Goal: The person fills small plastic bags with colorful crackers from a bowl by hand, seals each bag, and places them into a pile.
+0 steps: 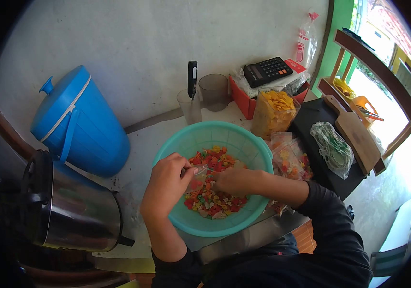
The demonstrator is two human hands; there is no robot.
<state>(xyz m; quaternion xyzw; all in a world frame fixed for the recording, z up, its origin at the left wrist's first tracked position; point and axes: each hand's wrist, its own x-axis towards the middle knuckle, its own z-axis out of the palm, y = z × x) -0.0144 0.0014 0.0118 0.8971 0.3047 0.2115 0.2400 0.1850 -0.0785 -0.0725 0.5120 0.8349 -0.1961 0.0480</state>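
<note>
A turquoise plastic basin [255,144] holds a heap of small colourful snack pieces [215,205] in red, orange, yellow and green. Over the basin's left half, my left hand [165,178] is closed, pinching a small clear plastic bag [200,170] between thumb and fingers. My right hand [233,181] reaches in from the right, low over the pieces beside the bag. Its fingers curl downward, and what they hold is hidden. Right of the basin lie filled clear packets [289,157] with similar pieces inside.
A blue lidded jug [88,127] and a dark steel pot [83,209] stand left. Behind the basin are cups [214,93] and a red box [242,98] under a calculator [268,71]. A container of yellow chips [275,113] and a wooden board [354,134] are right.
</note>
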